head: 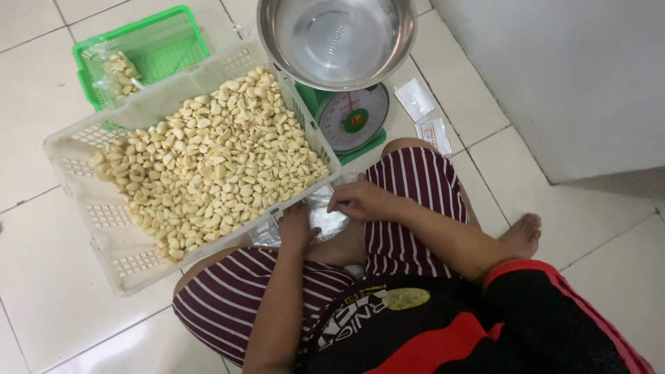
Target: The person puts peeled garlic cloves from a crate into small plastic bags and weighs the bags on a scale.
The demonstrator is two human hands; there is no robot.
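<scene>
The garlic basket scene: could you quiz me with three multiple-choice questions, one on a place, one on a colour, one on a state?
1. Where does the white basket of peeled garlic sit?
A. on a chair
B. on the tiled floor
C. on the scale

2. What colour is the small basket behind it?
A. green
B. red
C. blue

3. How is the steel bowl on the scale?
A. full of garlic
B. upside down
C. empty

Answers: B, tiles show around it; A, its mesh is bright green; C, only bare metal shows inside.
</scene>
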